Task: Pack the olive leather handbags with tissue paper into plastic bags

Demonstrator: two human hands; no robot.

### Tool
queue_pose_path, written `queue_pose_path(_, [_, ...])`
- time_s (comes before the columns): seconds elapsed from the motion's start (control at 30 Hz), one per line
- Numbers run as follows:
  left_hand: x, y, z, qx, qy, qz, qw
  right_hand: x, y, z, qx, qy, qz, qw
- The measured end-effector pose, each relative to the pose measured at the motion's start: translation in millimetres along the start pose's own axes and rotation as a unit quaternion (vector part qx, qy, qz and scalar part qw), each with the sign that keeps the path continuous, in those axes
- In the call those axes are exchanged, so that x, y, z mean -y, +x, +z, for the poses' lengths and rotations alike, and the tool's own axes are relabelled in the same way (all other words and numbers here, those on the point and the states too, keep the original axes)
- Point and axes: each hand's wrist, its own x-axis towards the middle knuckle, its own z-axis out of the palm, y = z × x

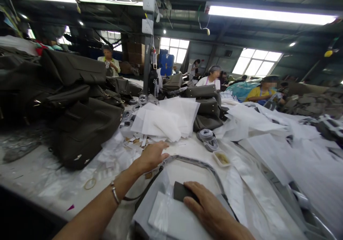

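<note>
At the near middle of the table (184,146) lies a bag (149,196) under pale, translucent wrapping, a white sheet (160,213) on top. The person's right hand (207,206) is over it, thumb and fingers closed around a small dark piece (179,191); with the view blurred here, whether that piece is loose or part of the bag cannot be told. A wrapped strap (199,162) arches from the bag toward the far side. The left hand (154,156) reaches out by the strap's left bend, its thumb apart from the fingers and nothing visible in its grasp.

Farther left on the table are a magenta scrap (70,207) and a rubber band (90,184). To the right of the strap sits a small dish (225,165), with a grey coil (207,136) just beyond it.

Beyond the left hand, white sheets (168,118) lie fanned out, between a heap of dark bags (88,129) at left and stacked dark bags (205,107) at right. At the far right, a co-worker in yellow (257,94) sits beyond more paper (270,154).
</note>
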Motion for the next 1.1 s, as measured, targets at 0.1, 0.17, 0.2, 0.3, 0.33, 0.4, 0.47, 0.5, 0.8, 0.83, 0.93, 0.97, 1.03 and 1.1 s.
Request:
queue_pose_path(0.1, [-15, 6, 5.7, 0.088, 0.012, 0.046, 0.995, -12, -4, 11, 0.000, 0.023, -0.016, 1.000])
queue_pose_path(0.17, [-19, 4, 3.5, 0.139, 0.017, 0.067, 0.988, -21, -7, 13, -0.004, 0.046, -0.022, 0.999])
queue_pose_path(0.2, [-19, 1, 1.0, 0.160, 0.017, 0.072, 0.984, -26, -8, 13, -0.002, 0.057, -0.023, 0.998])
queue_pose_path(0.3, [-16, -7, -3.5, 0.191, 0.013, 0.067, 0.979, -43, -13, 16, 0.025, 0.079, -0.036, 0.996])
queue_pose_path(0.33, [-16, -9, -1.9, 0.187, 0.012, 0.060, 0.980, -48, -14, 17, 0.038, 0.086, -0.044, 0.995])
queue_pose_path(0.4, [-19, -10, 7.6, 0.164, 0.009, 0.046, 0.985, -57, -15, 13, 0.078, 0.102, -0.075, 0.989])
queue_pose_path(0.47, [-26, -9, 22.9, 0.137, 0.001, 0.030, 0.990, -63, -9, 0, 0.109, 0.113, -0.103, 0.982])
queue_pose_path(0.5, [-30, -8, 31.4, 0.128, -0.005, 0.021, 0.992, -65, -3, -11, 0.100, 0.110, -0.106, 0.983])
queue_pose_path(0.8, [-29, -5, 65.7, 0.099, -0.057, -0.021, 0.993, -80, 140, -113, -0.213, -0.268, 0.083, 0.936])
queue_pose_path(0.83, [-28, -5, 66.2, 0.097, -0.064, -0.023, 0.993, -84, 154, -114, -0.209, -0.274, 0.095, 0.934])
queue_pose_path(0.93, [-25, -5, 68.3, 0.088, -0.089, -0.024, 0.992, -94, 179, -113, -0.197, -0.284, 0.118, 0.931])
queue_pose_path(0.97, [-25, -6, 68.8, 0.086, -0.098, -0.021, 0.991, -97, 181, -113, -0.196, -0.285, 0.120, 0.931])
queue_pose_path(1.03, [-23, -6, 68.4, 0.087, -0.113, -0.013, 0.990, -97, 176, -117, -0.201, -0.280, 0.117, 0.931])
queue_pose_path(1.1, [-22, -7, 65.9, 0.096, -0.124, -0.002, 0.988, -92, 159, -119, -0.210, -0.266, 0.098, 0.936])
